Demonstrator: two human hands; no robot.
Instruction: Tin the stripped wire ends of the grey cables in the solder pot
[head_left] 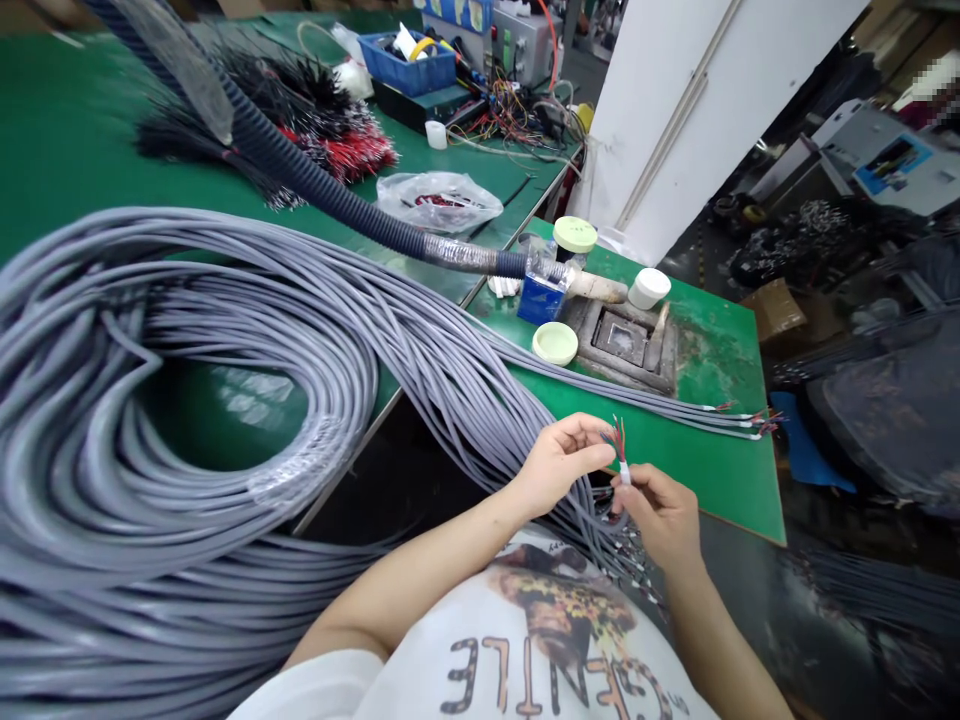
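Observation:
My right hand pinches the end of a grey cable between thumb and fingers, just below its white sleeve. Thin red and dark wires fan upward out of that sleeve. From the left, my left hand closes thumb and fingertips at these wires; the exact contact is too small to make out. Beneath both hands hang many more grey cables with stripped ends. A few finished-looking cable ends lie across the green board, beyond my hands.
A big coil of grey cable fills the left. Past my hands sit a solder pot, a pale green lid, a white cup and a blue box. A ribbed hose crosses above the table near black and red wire bundles.

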